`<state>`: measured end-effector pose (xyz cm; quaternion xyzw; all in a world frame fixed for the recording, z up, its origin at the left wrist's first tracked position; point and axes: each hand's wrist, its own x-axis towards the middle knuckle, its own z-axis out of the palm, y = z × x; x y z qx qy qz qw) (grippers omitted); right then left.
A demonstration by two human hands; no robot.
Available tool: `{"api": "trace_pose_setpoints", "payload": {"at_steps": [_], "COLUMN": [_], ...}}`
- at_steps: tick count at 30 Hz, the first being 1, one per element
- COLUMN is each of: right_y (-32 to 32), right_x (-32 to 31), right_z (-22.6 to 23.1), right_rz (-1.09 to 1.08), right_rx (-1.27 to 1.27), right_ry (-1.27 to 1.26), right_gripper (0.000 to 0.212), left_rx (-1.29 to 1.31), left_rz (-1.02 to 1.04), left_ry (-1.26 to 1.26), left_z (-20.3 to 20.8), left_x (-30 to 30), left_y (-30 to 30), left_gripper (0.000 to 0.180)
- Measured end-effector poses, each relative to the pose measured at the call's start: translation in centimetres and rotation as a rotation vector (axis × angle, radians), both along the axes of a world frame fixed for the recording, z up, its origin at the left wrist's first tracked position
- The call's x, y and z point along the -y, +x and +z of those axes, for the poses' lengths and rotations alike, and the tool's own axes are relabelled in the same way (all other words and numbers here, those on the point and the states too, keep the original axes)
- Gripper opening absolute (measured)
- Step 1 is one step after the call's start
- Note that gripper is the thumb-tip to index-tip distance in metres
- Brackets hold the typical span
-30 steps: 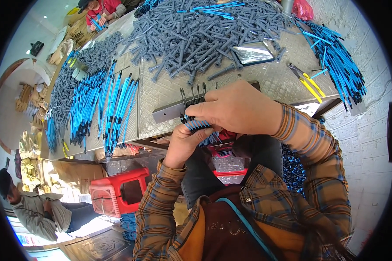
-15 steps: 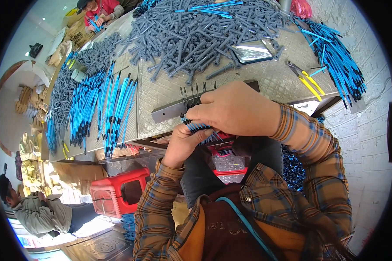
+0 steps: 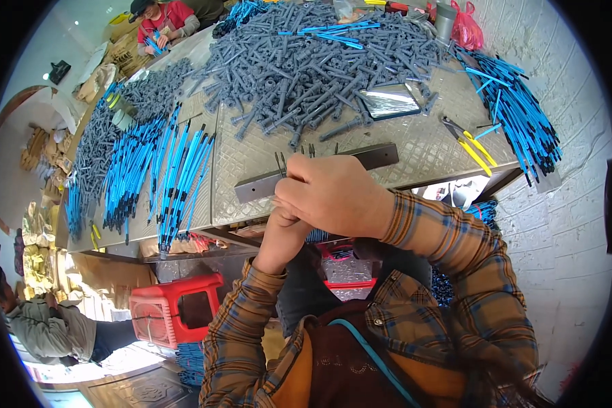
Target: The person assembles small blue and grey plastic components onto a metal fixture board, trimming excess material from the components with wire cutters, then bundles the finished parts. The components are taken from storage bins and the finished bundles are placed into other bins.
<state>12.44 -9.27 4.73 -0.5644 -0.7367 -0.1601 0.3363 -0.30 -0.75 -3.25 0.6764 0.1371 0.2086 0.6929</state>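
Observation:
My right hand is closed over the near side of a dark metal bar, its fingertips bunched together; whatever they pinch is hidden. Thin dark pins stand upright from the bar, just beyond my knuckles. My left hand is curled tightly below and behind the right one, partly covered by it. A bit of thin blue black-tipped rods shows beneath my hands; the half-second-old picture shows these rods in my left fingers.
A large heap of grey plastic wall plugs covers the table's far side. Bundles of blue rods lie left and right. Yellow-handled pliers rest at the right edge. A red stool stands lower left. Two other people are at left.
Both hands have shifted slightly nearer, and my right hand has turned over the left, covering the blue rods. The bar's right part shows more. The whole view has moved a little.

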Motion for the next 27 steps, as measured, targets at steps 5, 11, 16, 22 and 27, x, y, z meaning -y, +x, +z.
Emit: {"api": "trace_pose_setpoints", "payload": {"at_steps": [5,11,16,22,27], "right_y": [4.5,22.5,25.9,25.4,23.5], "right_x": [0.0,-0.3,-0.7,-0.3,0.5], "right_z": [1.6,-5.6,-9.1,-7.3,-5.6], "right_rz": [-0.108,-0.626,-0.567,-0.570,-0.518], "right_rx": [0.066,0.023,0.179,0.063,0.077], "right_ry": [0.191,-0.415,-0.507,-0.349,-0.014], "right_gripper": [0.008,0.016,0.012,0.011,0.011], "left_rx": [0.016,0.030,-0.015,0.026,0.006], "left_rz": [-0.060,-0.133,-0.146,-0.166,-0.136], "left_ry": [-0.124,-0.215,-0.225,-0.260,-0.297], "left_z": [0.6,0.4,0.7,0.9,0.6], "left_x": [-0.3,-0.6,-0.8,-0.8,-0.7], "left_y": [0.2,0.1,0.4,0.5,0.8], "left_gripper": [0.017,0.018,0.019,0.019,0.019]}}
